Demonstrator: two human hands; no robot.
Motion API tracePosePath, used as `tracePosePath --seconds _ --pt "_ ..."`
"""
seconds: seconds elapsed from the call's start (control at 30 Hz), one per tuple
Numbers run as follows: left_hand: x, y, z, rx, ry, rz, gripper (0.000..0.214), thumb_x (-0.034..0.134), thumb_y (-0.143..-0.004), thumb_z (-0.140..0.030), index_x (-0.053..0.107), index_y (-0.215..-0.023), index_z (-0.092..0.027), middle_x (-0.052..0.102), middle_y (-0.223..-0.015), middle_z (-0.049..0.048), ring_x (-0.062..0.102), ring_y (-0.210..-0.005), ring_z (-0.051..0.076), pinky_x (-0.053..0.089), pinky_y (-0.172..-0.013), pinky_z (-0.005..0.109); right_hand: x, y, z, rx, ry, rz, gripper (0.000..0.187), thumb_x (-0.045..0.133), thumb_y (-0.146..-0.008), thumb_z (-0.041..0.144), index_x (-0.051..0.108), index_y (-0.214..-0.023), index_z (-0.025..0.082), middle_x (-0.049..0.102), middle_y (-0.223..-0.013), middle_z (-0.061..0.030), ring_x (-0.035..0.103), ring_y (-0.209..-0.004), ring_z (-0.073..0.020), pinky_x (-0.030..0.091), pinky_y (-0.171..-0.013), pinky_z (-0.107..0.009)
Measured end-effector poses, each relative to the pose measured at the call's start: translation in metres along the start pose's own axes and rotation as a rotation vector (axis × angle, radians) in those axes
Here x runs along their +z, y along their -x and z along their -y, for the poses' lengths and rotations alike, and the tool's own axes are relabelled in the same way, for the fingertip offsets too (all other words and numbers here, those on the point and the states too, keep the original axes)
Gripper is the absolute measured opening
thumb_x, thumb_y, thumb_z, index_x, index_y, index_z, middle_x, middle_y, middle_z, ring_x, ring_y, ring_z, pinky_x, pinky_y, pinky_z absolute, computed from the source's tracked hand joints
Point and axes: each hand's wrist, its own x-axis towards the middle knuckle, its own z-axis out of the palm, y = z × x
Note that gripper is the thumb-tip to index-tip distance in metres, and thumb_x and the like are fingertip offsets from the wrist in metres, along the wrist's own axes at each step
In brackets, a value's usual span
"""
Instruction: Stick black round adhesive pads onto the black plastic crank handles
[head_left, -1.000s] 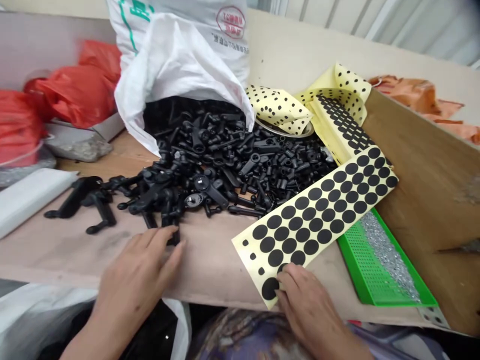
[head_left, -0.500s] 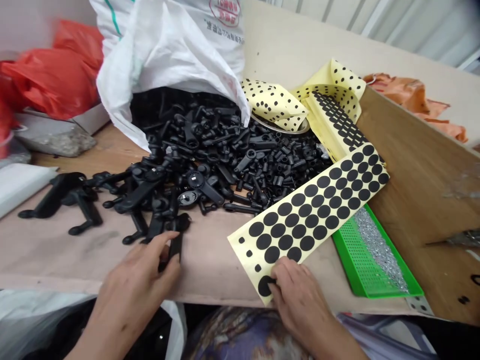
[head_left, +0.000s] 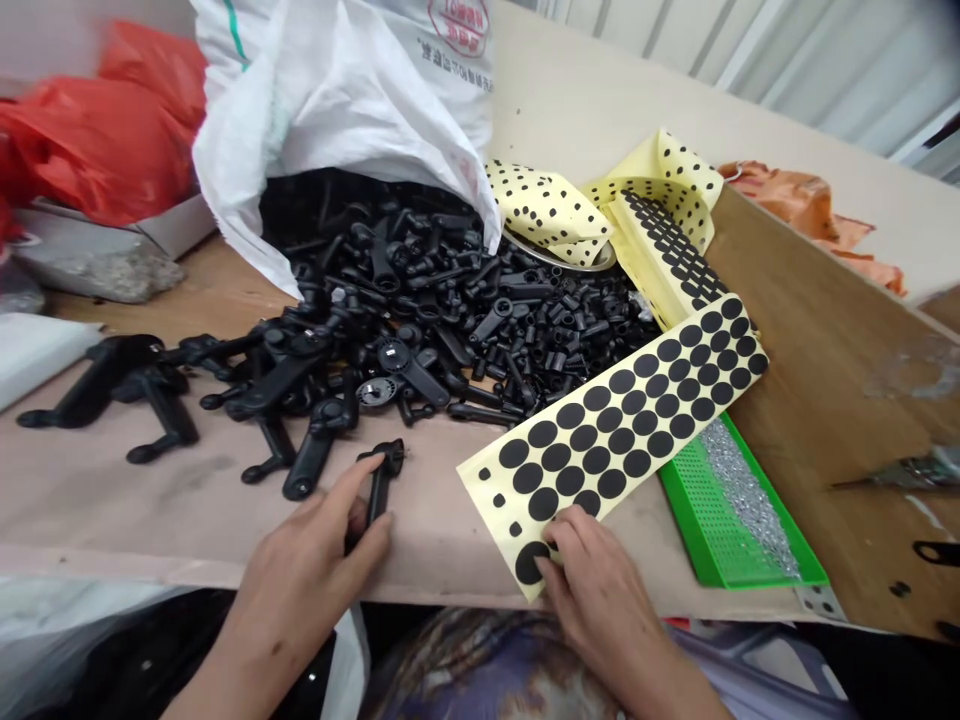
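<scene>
**Left hand (head_left: 300,570).** The fingers are curled shut around the shaft of a black plastic lever (head_left: 379,490). The lever stands nearly upright, its head just above my fingertips, over the near part of the bench (head_left: 187,500).

**Recent change.** Compared with the previous view, this hand has moved the lever away from the spilled parts and toward the near edge of the bench. The lever is now apart from the pile (head_left: 450,300), which spreads from the mouth of a white woven sack (head_left: 337,100). Larger levers (head_left: 311,450) lie just to its left.

**Right hand (head_left: 600,580).** The fingers (head_left: 559,535) rest at the lower corner of a yellow backing sheet (head_left: 480,478), touching the edge of a large black dot (head_left: 529,563). I cannot tell whether they pinch the dot or only rest against it. This hand has shifted only slightly.

**Surroundings.** The sheet lies across the edge of a green perforated tray (head_left: 720,530) that holds small silver parts (head_left: 746,500). Crumpled dotted backing (head_left: 547,210) lies beyond, against a steel dish (head_left: 559,258).
</scene>
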Motion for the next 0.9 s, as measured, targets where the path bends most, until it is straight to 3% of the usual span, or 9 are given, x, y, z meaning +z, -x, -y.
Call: tracePosePath --seconds 0.13,0.3,0.47,0.7,0.8,0.9 --pt "0.002 0.001 0.002 0.012 0.008 -0.02 0.052 0.039 -0.082 -0.042 0.044 -0.129 -0.021 0.056 -0.069 -0.0015 0.058 -0.065 0.021 0.042 -0.06 0.029 0.004 0.001 0.0 -0.083 0.068 -0.031 0.016 0.04 -0.085 0.007 0.049 -0.078 0.019 0.053 -0.08 -0.0058 0.048 -0.072 -0.021 0.037 -0.066 -0.035" --pt "0.006 0.002 0.006 0.042 0.034 -0.057 0.052 0.039 -0.083 -0.043 0.043 -0.13 -0.022 0.055 -0.07 -0.0017 0.058 -0.065 0.02 0.042 -0.061 0.028 0.005 0.005 0.0 -0.221 0.024 -0.073 0.019 0.038 -0.084 0.003 0.051 -0.081 0.016 0.054 -0.081 -0.0071 0.046 -0.074 -0.0203 0.037 -0.07 -0.037" --pt "0.005 0.002 0.005 0.027 0.037 -0.037 0.052 0.039 -0.082 -0.043 0.045 -0.129 -0.021 0.056 -0.069 -0.0013 0.058 -0.066 0.02 0.044 -0.061 0.029 0.0 0.009 0.001 -0.224 0.049 0.006 0.022 0.039 -0.082 0.001 0.053 -0.086 0.017 0.058 -0.092 -0.0076 0.048 -0.082 -0.0215 0.031 -0.091 -0.047" --pt "-0.001 -0.006 -0.004 -0.059 -0.091 -0.002 0.058 0.04 -0.08 -0.04 0.039 -0.134 -0.019 0.065 -0.078 0.0032 0.065 -0.07 0.025 0.045 -0.061 0.031 0.007 0.011 0.001 -0.29 -0.028 -0.146 0.021 0.038 -0.084 0.003 0.053 -0.085 0.017 0.058 -0.091 -0.0074 0.049 -0.082 -0.02 0.032 -0.092 -0.042" --pt "-0.004 -0.018 -0.006 -0.095 -0.142 0.024 0.056 0.039 -0.08 -0.039 0.045 -0.131 -0.015 0.067 -0.078 0.0079 0.066 -0.076 0.031 0.046 -0.065 0.035 0.012 0.011 0.0 -0.346 -0.009 -0.167 0.026 0.034 -0.083 0.0 0.053 -0.082 0.017 0.06 -0.09 -0.0065 0.051 -0.085 -0.0195 0.027 -0.098 -0.043" --pt "-0.009 -0.024 -0.005 -0.133 0.096 0.015 0.053 0.044 -0.076 -0.036 0.052 -0.123 -0.014 0.069 -0.081 0.0089 0.065 -0.077 0.029 0.047 -0.067 0.035 0.011 0.01 0.0 -0.362 -0.024 -0.134 0.029 0.032 -0.082 -0.002 0.053 -0.084 0.018 0.062 -0.09 -0.0056 0.052 -0.086 -0.0195 0.025 -0.101 -0.045"
